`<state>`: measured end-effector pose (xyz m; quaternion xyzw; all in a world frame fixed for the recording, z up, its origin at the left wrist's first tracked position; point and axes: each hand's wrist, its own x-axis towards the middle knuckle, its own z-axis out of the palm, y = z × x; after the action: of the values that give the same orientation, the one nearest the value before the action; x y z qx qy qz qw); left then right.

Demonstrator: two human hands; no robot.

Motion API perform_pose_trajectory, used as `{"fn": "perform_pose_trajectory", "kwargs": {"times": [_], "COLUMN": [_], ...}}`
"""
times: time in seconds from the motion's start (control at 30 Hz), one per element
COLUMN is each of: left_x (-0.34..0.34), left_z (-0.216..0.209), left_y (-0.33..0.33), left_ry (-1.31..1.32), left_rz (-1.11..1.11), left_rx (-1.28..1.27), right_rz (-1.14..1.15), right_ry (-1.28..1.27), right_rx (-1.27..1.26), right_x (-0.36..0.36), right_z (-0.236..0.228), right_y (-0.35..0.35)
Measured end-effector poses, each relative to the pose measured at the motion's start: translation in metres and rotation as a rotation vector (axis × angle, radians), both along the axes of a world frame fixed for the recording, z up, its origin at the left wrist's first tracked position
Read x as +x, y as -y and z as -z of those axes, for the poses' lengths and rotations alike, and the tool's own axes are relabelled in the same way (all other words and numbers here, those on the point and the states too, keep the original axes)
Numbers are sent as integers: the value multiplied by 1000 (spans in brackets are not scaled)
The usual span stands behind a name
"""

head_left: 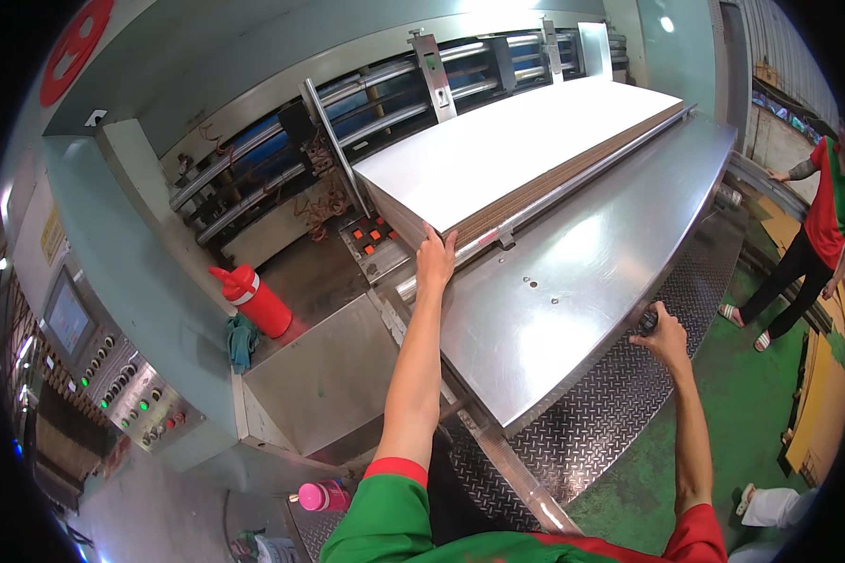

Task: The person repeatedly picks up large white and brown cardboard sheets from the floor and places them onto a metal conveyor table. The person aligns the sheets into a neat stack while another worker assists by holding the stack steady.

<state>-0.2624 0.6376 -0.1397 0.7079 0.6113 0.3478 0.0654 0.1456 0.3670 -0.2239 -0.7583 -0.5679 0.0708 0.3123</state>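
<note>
A tall stack of white-topped cardboard sheets lies in the machine, its brown layered edges facing me. My left hand rests against the stack's near left corner, its fingers extended and the thumb apart. Along the stack's front side runs a metal bar. Between me and the bar slopes a shiny metal feed table. At the table's front edge, on the right, my right hand has its fingers curled around a black knob.
A red squeeze bottle and a teal cloth are on the left ledge, near a control panel. A pink bottle stands low left. Tread plate lies beneath the table. Another person stands at right beside cardboard pieces.
</note>
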Motion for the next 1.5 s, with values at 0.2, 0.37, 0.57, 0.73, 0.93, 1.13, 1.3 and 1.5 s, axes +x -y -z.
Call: {"fn": "perform_pose_trajectory", "kwargs": {"times": [0.2, 0.37, 0.57, 0.73, 0.93, 1.13, 1.3, 1.5], "left_x": [-2, -1, -4, -5, -11, -16, -8, -7], "left_z": [2, 2, 7, 19, 17, 3, -4, -47], "left_y": [-5, -3, -18, -38, -43, -35, -29, -29], "left_ry": [22, 11, 68, 186, 142, 178, 185, 164], "left_rz": [43, 18, 40, 101, 138, 201, 190, 179], "left_rx": [-26, -11, -59, 59, -64, -63, -23, 11], "right_rz": [87, -63, 154, 127, -224, -125, -119, -94], "right_ry": [-946, -385, 122, -99, -249, -38, 78, -6], "right_rx": [-70, 48, 204, 688, 346, 313, 335, 331], "right_x": [8, 11, -12, -79, -190, -249, -249, -259], "right_z": [14, 29, -8, -73, -87, -53, -39, -64], "right_y": [-1, -1, 9, -38, -181, -258, -288, -297]}}
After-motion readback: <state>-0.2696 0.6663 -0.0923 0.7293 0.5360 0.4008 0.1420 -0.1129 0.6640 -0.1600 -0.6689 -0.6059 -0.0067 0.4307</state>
